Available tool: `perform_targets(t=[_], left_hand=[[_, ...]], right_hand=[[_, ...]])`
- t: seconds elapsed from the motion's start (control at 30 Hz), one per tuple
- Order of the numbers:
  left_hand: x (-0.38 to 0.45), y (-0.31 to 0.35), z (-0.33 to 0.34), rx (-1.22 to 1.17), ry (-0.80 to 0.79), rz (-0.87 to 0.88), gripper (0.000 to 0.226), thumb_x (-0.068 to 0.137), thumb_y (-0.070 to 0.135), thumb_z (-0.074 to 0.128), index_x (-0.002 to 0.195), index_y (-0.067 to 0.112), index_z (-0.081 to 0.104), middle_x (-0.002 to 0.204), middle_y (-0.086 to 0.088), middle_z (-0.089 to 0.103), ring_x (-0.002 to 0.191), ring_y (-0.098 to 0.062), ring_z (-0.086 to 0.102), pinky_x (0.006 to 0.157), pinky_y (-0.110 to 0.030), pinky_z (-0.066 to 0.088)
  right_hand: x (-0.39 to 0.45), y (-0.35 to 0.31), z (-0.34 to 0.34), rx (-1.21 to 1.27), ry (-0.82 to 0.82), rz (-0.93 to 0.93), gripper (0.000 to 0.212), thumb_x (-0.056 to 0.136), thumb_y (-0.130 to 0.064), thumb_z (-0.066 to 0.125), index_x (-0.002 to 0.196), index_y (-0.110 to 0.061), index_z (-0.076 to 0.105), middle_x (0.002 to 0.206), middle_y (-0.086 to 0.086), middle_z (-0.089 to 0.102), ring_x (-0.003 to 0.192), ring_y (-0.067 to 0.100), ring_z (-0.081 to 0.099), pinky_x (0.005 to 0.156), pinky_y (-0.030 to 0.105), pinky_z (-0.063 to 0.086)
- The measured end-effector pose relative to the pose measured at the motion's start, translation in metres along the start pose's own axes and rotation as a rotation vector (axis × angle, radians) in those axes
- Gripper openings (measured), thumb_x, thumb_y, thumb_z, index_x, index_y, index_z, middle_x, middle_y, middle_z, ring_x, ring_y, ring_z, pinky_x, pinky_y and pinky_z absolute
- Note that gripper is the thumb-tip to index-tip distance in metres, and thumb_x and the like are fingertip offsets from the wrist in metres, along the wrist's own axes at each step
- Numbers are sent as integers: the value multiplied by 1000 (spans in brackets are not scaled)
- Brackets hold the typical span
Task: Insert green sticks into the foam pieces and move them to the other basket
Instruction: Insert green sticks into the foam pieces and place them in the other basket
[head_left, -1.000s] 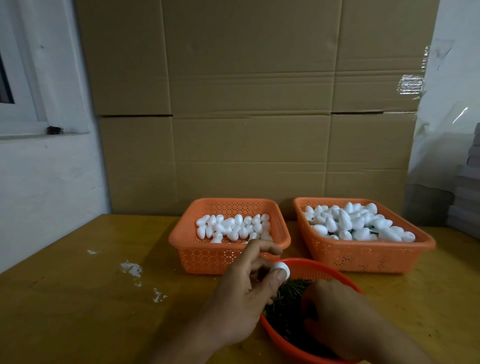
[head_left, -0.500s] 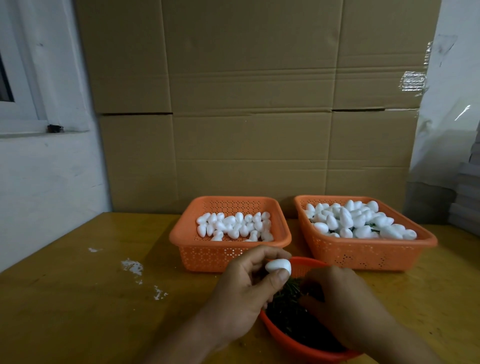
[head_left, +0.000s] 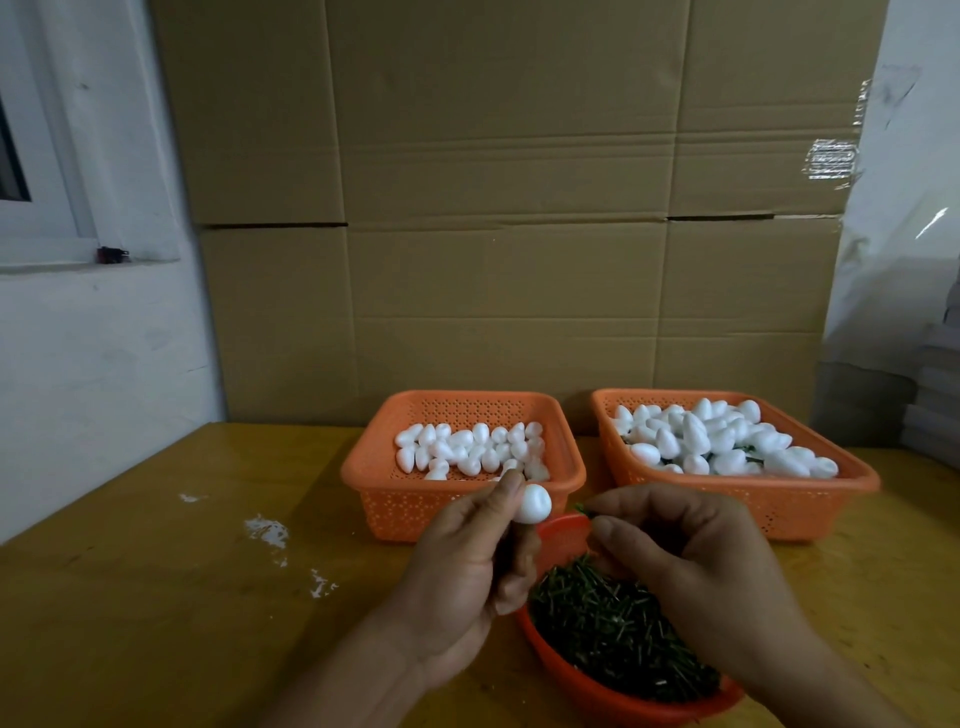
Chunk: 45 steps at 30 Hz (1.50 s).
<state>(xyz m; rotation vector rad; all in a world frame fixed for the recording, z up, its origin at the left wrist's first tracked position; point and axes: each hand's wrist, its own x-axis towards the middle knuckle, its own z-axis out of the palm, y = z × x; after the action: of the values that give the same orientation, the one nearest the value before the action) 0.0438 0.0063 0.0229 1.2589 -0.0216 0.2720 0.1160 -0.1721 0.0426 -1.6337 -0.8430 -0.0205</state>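
My left hand (head_left: 467, 561) pinches a white egg-shaped foam piece (head_left: 532, 503) between thumb and fingers, raised above the round orange bowl (head_left: 561, 538) of green sticks (head_left: 608, 629). My right hand (head_left: 691, 566) pinches a single green stick (head_left: 581, 508), whose tip points left toward the foam piece, a short gap apart. Behind stand two orange baskets: the left basket (head_left: 384, 499) holds plain foam pieces, and the right basket (head_left: 810, 499) holds a fuller heap with green showing between the pieces.
A yellow-brown wooden table (head_left: 156, 597) carries white foam crumbs (head_left: 270, 530) at the left. Large cardboard boxes (head_left: 519, 208) rise right behind the baskets. A white wall and window sill (head_left: 62, 260) stand at the left, and stacked grey items (head_left: 935, 405) at the far right.
My right hand has come up out of the bowl with a green stick. My left hand has lifted the foam piece higher, and the two now face each other.
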Motion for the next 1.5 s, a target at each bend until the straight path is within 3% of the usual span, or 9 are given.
perform_targets(t=[0.1, 0.23, 0.5, 0.77, 0.9, 1.07, 1.23, 1.5], left_hand=[[-1, -1, 2, 51, 4, 21, 35, 88, 53, 57, 84, 19, 66, 57, -1, 46, 45, -10, 36, 44, -22, 25], [-2, -1, 4, 112, -13, 33, 40, 87, 58, 55, 79, 21, 66, 57, -1, 45, 47, -11, 35, 45, -24, 25], [-4, -1, 7, 129, 4, 35, 40, 88, 56, 53, 73, 21, 65, 56, -2, 44, 48, -12, 35, 46, -26, 24], [-5, -1, 9, 149, 16, 47, 37, 87, 52, 56, 76, 19, 66, 56, -3, 43, 47, -12, 35, 44, -23, 26], [-5, -1, 8, 152, 20, 53, 36, 83, 54, 60, 75, 19, 66, 56, -2, 44, 46, -11, 36, 43, -22, 27], [-4, -1, 8, 171, 35, 62, 37, 80, 57, 62, 72, 21, 67, 55, -3, 43, 46, -11, 36, 42, -23, 27], [-4, -2, 7, 171, 39, 67, 35, 79, 55, 66, 71, 21, 68, 55, 0, 45, 46, -10, 39, 42, -21, 30], [-4, -1, 6, 238, 32, 120, 37, 79, 54, 67, 70, 18, 66, 51, -1, 45, 44, -11, 38, 42, -21, 31]], right_hand=[[-3, -2, 3, -74, -7, -93, 15, 88, -12, 69, 85, -24, 78, 73, 0, 75, 65, 8, 70, 59, 18, 55], [-5, -1, 5, -131, -36, -147, 11, 87, -26, 66, 91, -28, 76, 76, -2, 74, 67, 15, 69, 63, 36, 58], [-6, 3, 7, -230, -38, -209, 17, 91, -22, 68, 95, -37, 74, 77, -8, 74, 64, 18, 68, 61, 46, 55], [-7, 1, 9, -324, 10, -295, 16, 88, -21, 71, 96, -33, 76, 76, -15, 72, 64, 9, 67, 58, 33, 53], [-9, -1, 11, -331, 33, -317, 14, 85, -31, 70, 96, -35, 77, 78, -22, 72, 65, 2, 68, 56, 26, 53], [-10, 0, 12, -322, 26, -286, 11, 82, -26, 76, 90, -34, 77, 73, -20, 72, 58, 6, 67, 52, 26, 54], [-11, -1, 11, -356, 12, -287, 11, 82, -23, 79, 87, -33, 77, 70, -19, 71, 55, 4, 64, 48, 11, 44], [-12, -4, 12, -402, 17, -322, 12, 80, -21, 80, 88, -30, 79, 69, -17, 69, 56, 3, 63, 47, 15, 47]])
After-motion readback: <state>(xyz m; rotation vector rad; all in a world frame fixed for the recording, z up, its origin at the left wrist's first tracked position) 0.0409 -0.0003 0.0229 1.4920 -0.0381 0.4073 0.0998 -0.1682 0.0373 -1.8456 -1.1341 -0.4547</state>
